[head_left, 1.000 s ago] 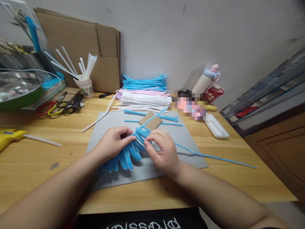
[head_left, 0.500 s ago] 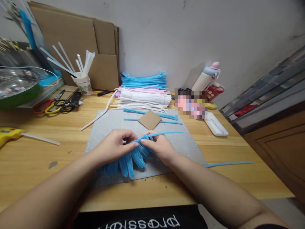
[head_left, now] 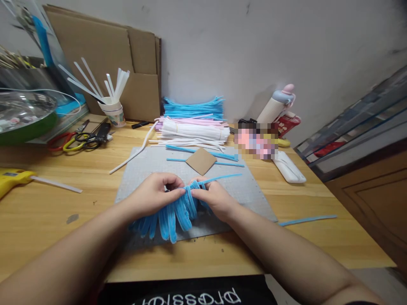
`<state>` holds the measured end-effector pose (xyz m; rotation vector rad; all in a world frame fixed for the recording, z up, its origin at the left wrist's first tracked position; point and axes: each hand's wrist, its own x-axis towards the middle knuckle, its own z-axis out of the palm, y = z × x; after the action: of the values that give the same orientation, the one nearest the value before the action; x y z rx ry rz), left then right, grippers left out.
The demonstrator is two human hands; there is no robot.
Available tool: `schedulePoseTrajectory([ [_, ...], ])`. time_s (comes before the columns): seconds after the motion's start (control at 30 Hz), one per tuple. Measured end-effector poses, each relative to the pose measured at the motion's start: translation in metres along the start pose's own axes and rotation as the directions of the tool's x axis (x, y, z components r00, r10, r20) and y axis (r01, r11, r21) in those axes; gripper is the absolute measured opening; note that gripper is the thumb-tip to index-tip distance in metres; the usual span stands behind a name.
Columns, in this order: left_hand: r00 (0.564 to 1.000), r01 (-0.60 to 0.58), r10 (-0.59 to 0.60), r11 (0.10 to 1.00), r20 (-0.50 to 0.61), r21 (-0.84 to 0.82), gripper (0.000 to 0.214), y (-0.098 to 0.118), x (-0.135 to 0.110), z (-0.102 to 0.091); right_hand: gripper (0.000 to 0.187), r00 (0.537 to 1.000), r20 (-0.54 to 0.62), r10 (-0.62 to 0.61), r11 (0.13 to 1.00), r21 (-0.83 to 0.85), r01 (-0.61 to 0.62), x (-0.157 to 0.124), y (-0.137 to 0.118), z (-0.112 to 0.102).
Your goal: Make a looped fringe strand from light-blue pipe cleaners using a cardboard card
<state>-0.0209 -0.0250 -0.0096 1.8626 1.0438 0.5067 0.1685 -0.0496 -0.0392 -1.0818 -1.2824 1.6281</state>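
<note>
A bunch of blue pipe-cleaner loops (head_left: 168,216) lies on a grey mat (head_left: 149,165) on the wooden table. My left hand (head_left: 155,197) is closed on the top of the loops. My right hand (head_left: 213,197) pinches the same bunch from the right, fingertips meeting my left hand's. One long blue pipe cleaner (head_left: 222,178) runs out from the pinch to the right. Another length of it (head_left: 308,220) shows past my right forearm on the table.
Stacks of blue, pink and white pipe cleaners (head_left: 193,123) lie at the back, with a cardboard square (head_left: 201,161) in front. Scissors (head_left: 79,142), a cup of white sticks (head_left: 112,112) and a yellow glue gun (head_left: 12,178) sit left. A bottle (head_left: 275,106) stands right.
My right hand has drawn the long blue pipe cleaner in and bent it round the bunch; its free end now points right. Both hands moved closer together.
</note>
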Motion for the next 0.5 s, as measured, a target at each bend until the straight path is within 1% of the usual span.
schedulePoseTrajectory([
  [0.07,1.000,0.000,0.000,1.000,0.005,0.015,0.023,-0.0002,0.0004,0.0002,0.021,0.999,0.030,-0.030,0.999,0.036,0.029,-0.0002,0.0003,-0.0002],
  [0.17,1.000,-0.004,0.004,1.000,-0.003,0.025,0.021,-0.0002,0.0009,0.0017,0.027,0.998,0.020,-0.059,0.997,-0.040,0.060,-0.0005,0.0001,-0.0002],
  [0.23,0.999,0.007,-0.006,1.000,-0.034,0.020,0.021,0.0003,0.0008,0.0029,0.030,0.999,0.009,-0.042,0.994,-0.099,0.043,-0.0006,-0.0002,-0.0003],
  [0.3,0.998,0.017,-0.016,1.000,-0.057,0.016,0.021,0.0008,0.0005,0.0036,0.032,1.000,0.009,-0.018,0.992,-0.121,0.019,-0.0003,-0.0002,-0.0006],
  [0.5,1.000,0.004,-0.004,1.000,-0.026,0.010,0.025,0.0002,0.0020,0.0029,0.034,1.000,-0.001,-0.029,0.992,-0.126,0.029,0.0007,0.0018,-0.0015],
])
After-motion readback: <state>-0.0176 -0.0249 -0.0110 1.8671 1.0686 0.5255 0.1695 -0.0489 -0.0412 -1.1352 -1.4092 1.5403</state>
